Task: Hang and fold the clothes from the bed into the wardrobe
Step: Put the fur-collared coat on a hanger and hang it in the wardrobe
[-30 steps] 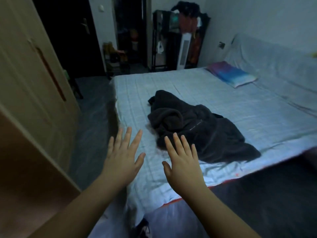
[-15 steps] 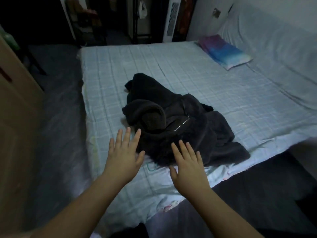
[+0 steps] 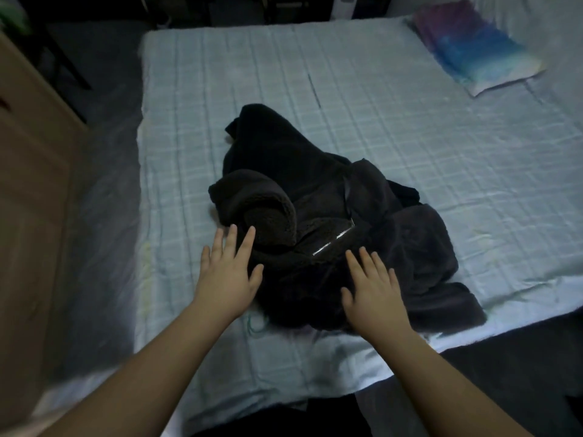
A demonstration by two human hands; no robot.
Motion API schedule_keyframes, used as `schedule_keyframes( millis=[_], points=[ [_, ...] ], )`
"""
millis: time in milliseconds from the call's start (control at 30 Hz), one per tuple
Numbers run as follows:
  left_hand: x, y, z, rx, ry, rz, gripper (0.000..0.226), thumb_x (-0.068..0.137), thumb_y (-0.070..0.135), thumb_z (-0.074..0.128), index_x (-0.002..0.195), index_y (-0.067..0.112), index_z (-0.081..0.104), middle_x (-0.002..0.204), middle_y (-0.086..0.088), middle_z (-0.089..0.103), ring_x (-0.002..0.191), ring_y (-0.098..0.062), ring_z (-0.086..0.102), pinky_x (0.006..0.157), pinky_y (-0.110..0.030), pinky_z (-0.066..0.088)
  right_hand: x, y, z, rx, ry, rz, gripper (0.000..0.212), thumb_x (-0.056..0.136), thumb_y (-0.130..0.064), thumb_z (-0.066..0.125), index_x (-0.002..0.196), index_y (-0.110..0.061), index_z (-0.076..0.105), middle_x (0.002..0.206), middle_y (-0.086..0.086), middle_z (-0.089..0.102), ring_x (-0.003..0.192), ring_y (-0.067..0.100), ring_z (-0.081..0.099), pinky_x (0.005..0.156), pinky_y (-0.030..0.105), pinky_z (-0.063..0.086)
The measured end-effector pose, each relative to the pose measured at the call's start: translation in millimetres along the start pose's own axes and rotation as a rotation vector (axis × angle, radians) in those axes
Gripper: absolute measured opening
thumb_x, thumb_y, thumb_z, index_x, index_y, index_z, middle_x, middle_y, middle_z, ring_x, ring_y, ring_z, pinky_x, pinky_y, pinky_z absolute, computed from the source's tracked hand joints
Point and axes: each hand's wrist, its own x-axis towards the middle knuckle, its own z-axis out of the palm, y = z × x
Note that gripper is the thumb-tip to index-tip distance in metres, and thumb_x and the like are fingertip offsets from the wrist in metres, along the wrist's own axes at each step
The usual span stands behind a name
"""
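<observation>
A crumpled black fleece jacket point(image 3: 315, 197) with a silver zipper lies in a heap on the pale checked bed point(image 3: 410, 137). My left hand point(image 3: 228, 272) is flat with fingers spread, at the jacket's near left edge, fingertips by the rolled hood or sleeve. My right hand point(image 3: 372, 291) is also flat and spread, over the jacket's near edge. Whether either palm touches the fabric is unclear. Neither hand holds anything. The wardrobe point(image 3: 28, 216) stands at the left, its wooden door partly in view.
A purple and blue pillow point(image 3: 473, 42) lies at the bed's far right corner. Dark floor runs between the wardrobe and the bed's left side and along the bed's near right edge. Dark furniture stands beyond the bed's far end.
I have come closer to the bed and my view has tipped down. Both hands have moved forward, from short of the jacket to its near edge.
</observation>
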Motion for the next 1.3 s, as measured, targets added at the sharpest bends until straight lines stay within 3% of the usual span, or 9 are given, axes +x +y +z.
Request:
schedule_keyframes(
  millis=[267, 433, 667, 767, 900, 1000, 1167, 1300],
  points=[
    [22, 50, 46, -0.028, -0.019, -0.314, 0.075, 0.099, 0.049, 0.043, 0.159, 0.028, 0.002, 0.166, -0.013, 0.007, 0.152, -0.036, 0.002, 0.121, -0.054, 0.012, 106, 57, 11, -0.101, -0.163, -0.311, 0.075, 0.095, -0.039, 0.05, 0.16, -0.026, 0.014, 0.167, 0.004, 0.013, 0.154, 0.025, 0.009, 0.122, 0.052, 0.016],
    [34, 65, 58, -0.062, 0.006, -0.39, 0.075, 0.099, 0.049, 0.042, 0.158, 0.03, 0.001, 0.166, -0.011, 0.006, 0.152, -0.034, 0.001, 0.121, -0.053, 0.013, 164, 57, 22, -0.068, -0.204, -0.363, 0.076, 0.096, -0.04, 0.051, 0.16, -0.028, 0.012, 0.167, 0.003, 0.01, 0.154, 0.025, 0.008, 0.123, 0.051, 0.014],
    [53, 54, 88, -0.117, 0.019, -0.398, 0.077, 0.098, 0.046, 0.046, 0.158, 0.03, 0.002, 0.166, -0.011, 0.008, 0.152, -0.035, 0.005, 0.12, -0.052, 0.019, 216, 26, 70, -0.125, -0.316, -0.387, 0.097, 0.092, -0.054, 0.058, 0.157, -0.033, -0.01, 0.168, 0.0, -0.008, 0.154, 0.028, -0.003, 0.122, 0.057, 0.013],
    [63, 42, 106, -0.125, -0.042, -0.415, 0.08, 0.096, 0.048, 0.046, 0.158, 0.031, -0.002, 0.166, -0.012, 0.007, 0.151, -0.035, 0.007, 0.118, -0.054, 0.022, 226, 4, 86, -0.133, -0.361, -0.333, 0.101, 0.089, -0.057, 0.061, 0.157, -0.034, -0.012, 0.167, 0.001, -0.007, 0.152, 0.03, 0.009, 0.117, 0.058, 0.022],
    [63, 29, 115, -0.149, -0.071, -0.44, 0.082, 0.096, 0.044, 0.048, 0.158, 0.028, -0.003, 0.165, -0.014, 0.006, 0.151, -0.036, 0.007, 0.12, -0.052, 0.02, 216, -5, 95, -0.273, -0.357, -0.352, 0.088, 0.093, -0.039, 0.061, 0.158, -0.032, 0.003, 0.155, 0.01, 0.026, 0.131, 0.034, 0.038, 0.1, 0.051, 0.04],
    [52, 29, 114, -0.222, -0.062, -0.452, 0.083, 0.095, 0.039, 0.052, 0.158, 0.028, 0.0, 0.165, -0.015, 0.007, 0.151, -0.036, 0.008, 0.12, -0.052, 0.019, 196, 7, 91, -0.29, -0.367, -0.377, 0.073, 0.091, -0.018, 0.056, 0.154, -0.03, 0.02, 0.135, 0.007, 0.046, 0.118, 0.029, 0.047, 0.09, 0.041, 0.045],
    [41, 35, 106, -0.248, -0.113, -0.42, 0.085, 0.094, 0.036, 0.053, 0.158, 0.03, -0.003, 0.166, -0.013, 0.005, 0.151, -0.034, 0.006, 0.12, -0.05, 0.022, 168, 32, 77, -0.202, -0.407, -0.224, 0.055, 0.092, -0.015, 0.047, 0.143, -0.032, 0.035, 0.122, 0.006, 0.049, 0.11, 0.028, 0.051, 0.076, 0.037, 0.044],
    [33, 33, 103, -0.265, -0.141, -0.431, 0.085, 0.095, 0.035, 0.051, 0.158, 0.03, -0.006, 0.166, -0.012, 0.002, 0.152, -0.034, 0.004, 0.12, -0.049, 0.023, 163, 59, 67, -0.259, -0.372, -0.096, 0.045, 0.094, -0.019, 0.043, 0.137, -0.032, 0.039, 0.119, 0.005, 0.049, 0.109, 0.029, 0.051, 0.085, 0.045, 0.049]
  ],
)
